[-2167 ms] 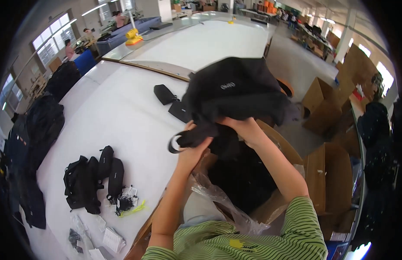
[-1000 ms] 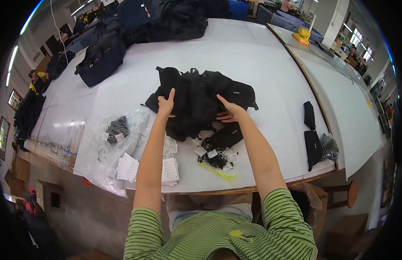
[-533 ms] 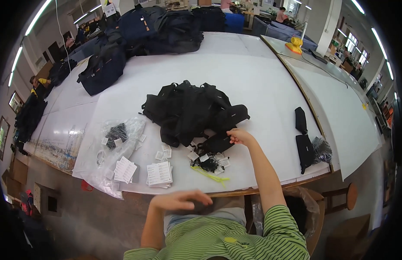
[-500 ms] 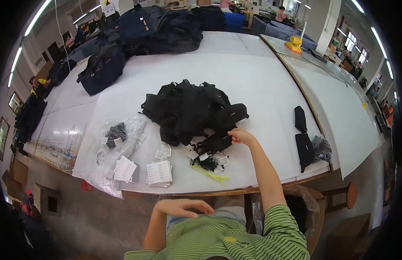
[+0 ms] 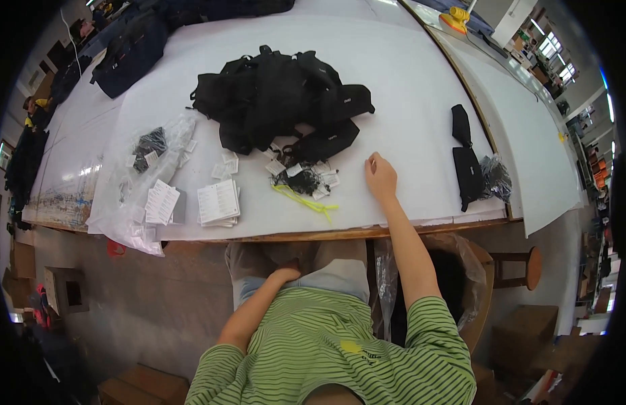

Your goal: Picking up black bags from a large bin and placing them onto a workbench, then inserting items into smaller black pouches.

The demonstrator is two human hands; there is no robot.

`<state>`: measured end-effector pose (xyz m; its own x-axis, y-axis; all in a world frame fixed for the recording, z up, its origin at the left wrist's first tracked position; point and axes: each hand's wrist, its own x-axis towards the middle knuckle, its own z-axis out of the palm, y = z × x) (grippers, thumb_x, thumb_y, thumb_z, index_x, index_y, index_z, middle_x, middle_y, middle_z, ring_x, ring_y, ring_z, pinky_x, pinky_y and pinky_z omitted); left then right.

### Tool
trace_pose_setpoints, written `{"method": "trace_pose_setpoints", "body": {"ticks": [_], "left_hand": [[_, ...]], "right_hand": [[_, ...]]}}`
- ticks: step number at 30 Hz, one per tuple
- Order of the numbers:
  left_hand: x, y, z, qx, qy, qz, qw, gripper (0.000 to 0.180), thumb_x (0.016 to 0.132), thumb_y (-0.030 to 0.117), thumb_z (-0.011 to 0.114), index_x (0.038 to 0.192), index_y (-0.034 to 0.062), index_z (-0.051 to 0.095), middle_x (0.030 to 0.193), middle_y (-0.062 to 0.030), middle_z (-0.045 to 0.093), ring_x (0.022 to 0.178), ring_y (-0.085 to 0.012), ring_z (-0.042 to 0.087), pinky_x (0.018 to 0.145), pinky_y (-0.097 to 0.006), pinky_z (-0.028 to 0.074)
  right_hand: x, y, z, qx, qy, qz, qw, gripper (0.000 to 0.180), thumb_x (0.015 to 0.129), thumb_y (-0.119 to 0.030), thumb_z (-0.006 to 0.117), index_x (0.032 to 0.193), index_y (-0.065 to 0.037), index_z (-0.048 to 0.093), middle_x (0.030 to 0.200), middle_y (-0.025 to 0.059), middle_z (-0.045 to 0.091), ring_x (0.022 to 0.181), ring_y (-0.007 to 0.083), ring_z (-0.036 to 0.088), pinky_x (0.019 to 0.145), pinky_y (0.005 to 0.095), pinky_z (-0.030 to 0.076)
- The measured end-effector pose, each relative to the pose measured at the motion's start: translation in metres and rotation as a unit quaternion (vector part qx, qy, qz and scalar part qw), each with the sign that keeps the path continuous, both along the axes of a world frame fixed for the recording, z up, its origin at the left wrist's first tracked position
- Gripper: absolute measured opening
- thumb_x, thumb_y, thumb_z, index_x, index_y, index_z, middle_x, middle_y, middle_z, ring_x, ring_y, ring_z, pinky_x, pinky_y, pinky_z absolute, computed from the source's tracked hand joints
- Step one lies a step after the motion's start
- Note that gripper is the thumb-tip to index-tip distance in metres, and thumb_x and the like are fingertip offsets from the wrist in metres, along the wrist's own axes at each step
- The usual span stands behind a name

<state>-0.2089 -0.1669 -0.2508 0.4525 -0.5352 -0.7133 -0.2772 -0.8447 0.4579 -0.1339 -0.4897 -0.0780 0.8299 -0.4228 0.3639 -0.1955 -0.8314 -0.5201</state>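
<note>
My right hand [image 5: 381, 177] is over the white tabletop with its fingers curled in and nothing visible in them. A small black pouch [image 5: 324, 142] is the nearest thing, to the hand's left and apart from it. This pouch lies at the front of a heap of black pouches [image 5: 265, 94]. Just before the heap sits a tangle of black cords with white tags [image 5: 303, 179], and a yellow-green cord [image 5: 305, 201] trails from it. Down at my lap rests my left hand [image 5: 286, 272], its fingers shadowed and mostly hidden.
Stacked white printed cards [image 5: 218, 203] and a clear plastic bag [image 5: 127, 209] lie front left. Two black pouches [image 5: 467, 177] lie at the right beside a crumpled plastic bundle [image 5: 495, 177]. An open plastic-lined box [image 5: 478, 283] stands below the table edge, near a wooden stool [image 5: 533, 268].
My right hand has let go of the front pouch and drawn back to its right. The left hand has dropped to my lap. The view has tilted downward.
</note>
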Motion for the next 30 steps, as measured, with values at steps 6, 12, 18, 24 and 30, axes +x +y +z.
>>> {"method": "trace_pose_setpoints", "body": {"ticks": [6, 12, 18, 24, 30], "left_hand": [[-0.008, -0.011, -0.01, -0.001, 0.263, -0.087, 0.961, 0.045, 0.081, 0.029, 0.058, 0.114, -0.0018, 0.063, 0.117, -0.0179, 0.063, 0.103, -0.0289, 0.061, 0.086, -0.04, 0.045], [-0.008, -0.015, 0.002, 0.04, 0.357, -0.028, 0.933, 0.052, 0.083, 0.028, 0.061, 0.125, -0.0026, 0.056, 0.126, -0.0153, 0.058, 0.105, -0.0255, 0.059, 0.086, -0.039, 0.045], [-0.004, -0.018, 0.003, 0.096, 0.32, -0.169, 0.927, 0.059, 0.089, 0.039, 0.05, 0.136, 0.0031, 0.047, 0.142, -0.018, 0.043, 0.123, -0.0307, 0.047, 0.096, -0.04, 0.04], [0.019, 0.001, 0.009, 0.144, 0.349, -0.162, 0.912, 0.045, 0.085, 0.034, 0.054, 0.125, 0.0128, 0.059, 0.127, -0.0169, 0.057, 0.111, -0.0313, 0.056, 0.091, -0.043, 0.043], [0.062, -0.016, 0.041, 0.107, 0.326, -0.134, 0.93, 0.043, 0.085, 0.033, 0.055, 0.123, 0.0118, 0.059, 0.123, -0.0173, 0.058, 0.109, -0.0319, 0.057, 0.091, -0.043, 0.043]], "right_hand": [[0.008, -0.004, -0.009, 0.0, 0.032, 0.009, 0.999, 0.014, 0.088, -0.019, 0.054, 0.083, -0.007, 0.053, 0.07, 0.0113, 0.059, 0.07, 0.0313, 0.059, 0.063, 0.0437, 0.045], [0.014, -0.002, -0.013, -0.013, 0.027, 0.008, 1.0, 0.014, 0.088, -0.019, 0.053, 0.083, -0.006, 0.053, 0.068, 0.0131, 0.058, 0.066, 0.033, 0.059, 0.061, 0.0451, 0.045], [0.012, -0.006, -0.011, -0.025, 0.055, 0.009, 0.998, 0.015, 0.089, -0.019, 0.052, 0.083, -0.006, 0.053, 0.072, 0.0142, 0.058, 0.07, 0.0325, 0.058, 0.062, 0.0439, 0.044], [0.014, 0.0, 0.002, 0.046, 0.096, 0.004, 0.994, 0.012, 0.088, -0.015, 0.055, 0.081, -0.006, 0.053, 0.071, 0.0113, 0.055, 0.066, 0.0297, 0.055, 0.059, 0.0404, 0.043], [0.02, -0.009, 0.01, 0.062, 0.134, 0.016, 0.989, 0.009, 0.083, -0.008, 0.059, 0.077, -0.006, 0.053, 0.069, 0.0096, 0.053, 0.063, 0.0275, 0.053, 0.056, 0.0382, 0.041]]}}
